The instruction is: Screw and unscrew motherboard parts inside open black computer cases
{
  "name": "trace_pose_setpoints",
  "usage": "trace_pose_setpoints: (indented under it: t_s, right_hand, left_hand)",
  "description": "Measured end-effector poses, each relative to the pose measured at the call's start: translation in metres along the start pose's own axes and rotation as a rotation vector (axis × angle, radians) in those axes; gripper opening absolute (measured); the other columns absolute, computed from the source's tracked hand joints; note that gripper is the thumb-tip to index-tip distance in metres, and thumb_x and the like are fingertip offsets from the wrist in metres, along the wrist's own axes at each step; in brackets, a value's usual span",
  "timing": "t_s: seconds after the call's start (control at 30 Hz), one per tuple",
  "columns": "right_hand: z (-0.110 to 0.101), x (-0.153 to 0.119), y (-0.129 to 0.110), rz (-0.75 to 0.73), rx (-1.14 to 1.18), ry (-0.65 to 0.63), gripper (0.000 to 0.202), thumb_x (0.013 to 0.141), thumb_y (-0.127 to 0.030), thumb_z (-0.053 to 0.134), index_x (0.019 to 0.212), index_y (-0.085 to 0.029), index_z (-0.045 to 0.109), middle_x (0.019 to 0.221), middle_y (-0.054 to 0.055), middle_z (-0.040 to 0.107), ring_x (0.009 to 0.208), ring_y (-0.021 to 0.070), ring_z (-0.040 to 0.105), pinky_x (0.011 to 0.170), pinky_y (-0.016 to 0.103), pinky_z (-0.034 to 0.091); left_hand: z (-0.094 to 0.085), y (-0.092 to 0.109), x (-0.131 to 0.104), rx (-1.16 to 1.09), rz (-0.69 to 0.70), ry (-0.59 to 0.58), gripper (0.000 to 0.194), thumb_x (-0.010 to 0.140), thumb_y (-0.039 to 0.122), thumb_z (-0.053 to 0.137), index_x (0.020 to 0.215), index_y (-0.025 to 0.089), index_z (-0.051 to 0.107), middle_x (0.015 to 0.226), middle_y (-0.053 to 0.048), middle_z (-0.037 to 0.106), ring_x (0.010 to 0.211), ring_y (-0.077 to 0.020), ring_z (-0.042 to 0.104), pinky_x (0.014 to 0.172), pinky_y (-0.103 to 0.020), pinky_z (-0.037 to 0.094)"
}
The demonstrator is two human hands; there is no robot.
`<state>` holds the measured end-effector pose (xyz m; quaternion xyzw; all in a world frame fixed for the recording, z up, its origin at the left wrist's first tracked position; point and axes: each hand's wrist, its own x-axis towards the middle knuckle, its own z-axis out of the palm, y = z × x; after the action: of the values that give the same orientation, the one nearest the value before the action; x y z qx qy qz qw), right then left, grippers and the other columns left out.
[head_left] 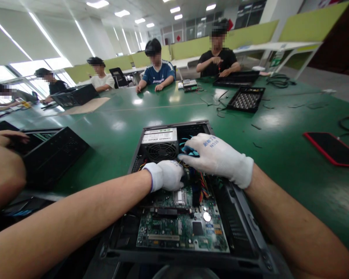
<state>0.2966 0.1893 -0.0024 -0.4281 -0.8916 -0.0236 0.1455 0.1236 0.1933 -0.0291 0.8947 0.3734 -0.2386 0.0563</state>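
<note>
An opened black computer case point(247, 221) lies before me with its insides facing up. My left hand point(173, 175), in a white glove, reaches in over the green motherboard point(189, 232). Its fingers are curled downward just below the power supply point(159, 141), and whatever they pinch is hidden. My right hand point(211, 157), gloved too, comes over the case's right side. Thumb and fingers are bent around a fan with light blue blades point(191, 152), which they partly cover. A bundle of coloured wires point(203, 188) runs beneath this hand onto the board.
On the left, a nearby person's arm point(6, 170) reaches to another black case point(55, 155). Across the green table point(119, 143), several people sit working. A black tray of small parts point(246, 99) and loose cables lie at the far right, with a red-edged black panel point(334, 149) nearer.
</note>
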Motion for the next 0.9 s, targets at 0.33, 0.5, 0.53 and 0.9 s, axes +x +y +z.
trace_pose_setpoints:
  t_s: [0.33, 0.5, 0.53, 0.9]
  right_hand:
    - [0.0001, -0.0013, 0.0004, -0.020, -0.007, -0.006, 0.045, 0.100, -0.057, 0.049, 0.102, -0.017, 0.070, 0.099, 0.011, 0.072, 0.094, 0.0250, 0.062, 0.082, 0.033, 0.042]
    - [-0.0007, -0.0018, 0.0007, -0.022, -0.004, -0.013, 0.044, 0.100, -0.056, 0.050, 0.101, -0.017, 0.070, 0.100, 0.012, 0.073, 0.095, 0.0256, 0.063, 0.083, 0.033, 0.042]
    - [-0.0007, -0.0019, 0.0008, -0.023, -0.004, -0.011, 0.044, 0.100, -0.056, 0.050, 0.101, -0.017, 0.070, 0.101, 0.012, 0.073, 0.095, 0.0257, 0.063, 0.083, 0.034, 0.042]
    - [0.0003, -0.0015, 0.0003, -0.040, -0.027, -0.007, 0.046, 0.101, -0.055, 0.049, 0.106, -0.015, 0.070, 0.104, 0.012, 0.073, 0.097, 0.0260, 0.063, 0.082, 0.034, 0.041]
  left_hand:
    - [0.0002, -0.0007, -0.0006, -0.022, 0.020, 0.135, 0.041, 0.092, 0.032, 0.057, 0.122, 0.009, 0.072, 0.119, -0.019, 0.074, 0.110, -0.0318, 0.071, 0.100, -0.041, 0.055]
    - [0.0024, 0.0016, -0.0003, -0.028, 0.035, 0.106, 0.040, 0.093, 0.033, 0.052, 0.118, 0.009, 0.073, 0.114, -0.019, 0.076, 0.106, -0.0315, 0.072, 0.096, -0.040, 0.056]
    - [0.0023, 0.0020, -0.0004, -0.030, 0.030, 0.093, 0.041, 0.093, 0.033, 0.052, 0.117, 0.008, 0.073, 0.112, -0.019, 0.076, 0.104, -0.0314, 0.072, 0.095, -0.040, 0.057]
    - [0.0005, 0.0062, -0.0023, -0.075, 0.063, 0.117, 0.039, 0.092, 0.035, 0.053, 0.111, 0.008, 0.075, 0.109, -0.019, 0.076, 0.102, -0.0320, 0.072, 0.091, -0.039, 0.057]
